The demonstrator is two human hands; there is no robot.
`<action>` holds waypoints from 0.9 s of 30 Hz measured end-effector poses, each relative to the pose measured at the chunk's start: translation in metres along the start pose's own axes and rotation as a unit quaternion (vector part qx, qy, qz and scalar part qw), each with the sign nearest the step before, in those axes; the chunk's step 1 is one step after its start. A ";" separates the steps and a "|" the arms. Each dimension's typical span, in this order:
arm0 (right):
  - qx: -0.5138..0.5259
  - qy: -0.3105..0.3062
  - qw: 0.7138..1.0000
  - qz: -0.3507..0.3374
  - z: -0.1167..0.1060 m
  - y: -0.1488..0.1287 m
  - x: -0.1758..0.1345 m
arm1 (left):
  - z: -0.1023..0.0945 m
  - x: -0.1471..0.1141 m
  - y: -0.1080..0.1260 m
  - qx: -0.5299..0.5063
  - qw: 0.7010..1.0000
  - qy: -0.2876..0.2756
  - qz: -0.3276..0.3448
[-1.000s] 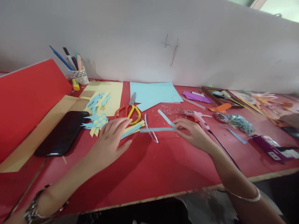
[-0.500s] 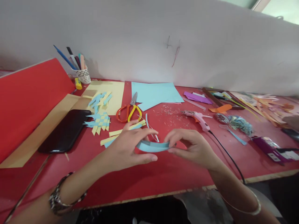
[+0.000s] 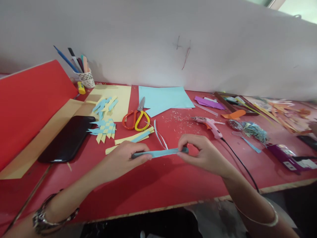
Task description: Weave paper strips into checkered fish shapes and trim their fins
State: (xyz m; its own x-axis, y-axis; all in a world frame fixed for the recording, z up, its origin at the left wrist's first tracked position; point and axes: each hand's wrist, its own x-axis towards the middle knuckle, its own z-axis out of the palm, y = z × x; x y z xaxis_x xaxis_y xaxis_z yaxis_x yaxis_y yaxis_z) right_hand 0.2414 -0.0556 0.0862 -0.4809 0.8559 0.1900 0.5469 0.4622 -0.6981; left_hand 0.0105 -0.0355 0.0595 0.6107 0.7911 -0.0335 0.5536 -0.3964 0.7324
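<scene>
A light blue paper strip [image 3: 163,153] is stretched nearly straight between my hands, above the red table. My left hand [image 3: 123,157] pinches its left part between thumb and fingers. At the other end, my right hand [image 3: 198,152] grips it with thumb and fingertips. Both ends of the strip look darker, as if in shade. Just behind my left hand lie yellow and blue paper strips [image 3: 135,137]. Scissors [image 3: 138,117] with one red and one yellow handle rest further back. A woven blue and yellow paper piece [image 3: 105,127] lies to the left.
A black phone [image 3: 68,138] lies at the left, by a red board [image 3: 32,99]. Blue paper [image 3: 165,97] and a pen cup [image 3: 86,79] stand near the wall. To the right are a pink glue gun [image 3: 209,125] with its cord and a purple box [image 3: 282,157].
My left hand has closed its thumb and fingers on the strip and moved left. The strip was curved and is now almost straight. My right hand stays on its end.
</scene>
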 end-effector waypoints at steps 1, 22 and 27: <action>-0.027 -0.015 1.000 -0.005 0.000 0.000 0.000 | 0.000 0.000 0.000 0.014 1.000 0.004 0.001; 0.041 -0.059 0.997 0.039 0.029 -0.001 0.015 | 0.004 0.005 0.000 -0.167 0.980 0.019 -0.108; 0.034 -0.042 0.998 0.028 0.028 0.000 0.017 | 0.004 0.004 -0.001 -0.230 0.967 0.015 -0.111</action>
State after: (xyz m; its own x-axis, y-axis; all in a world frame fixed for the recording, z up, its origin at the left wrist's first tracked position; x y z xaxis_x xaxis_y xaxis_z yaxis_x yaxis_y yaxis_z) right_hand 0.2141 -0.0474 0.0700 -0.5088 0.8559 0.0930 0.5278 0.3954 -0.7517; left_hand 0.0149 -0.0342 0.0557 0.4853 0.8486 -0.2104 0.3554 0.0284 0.9343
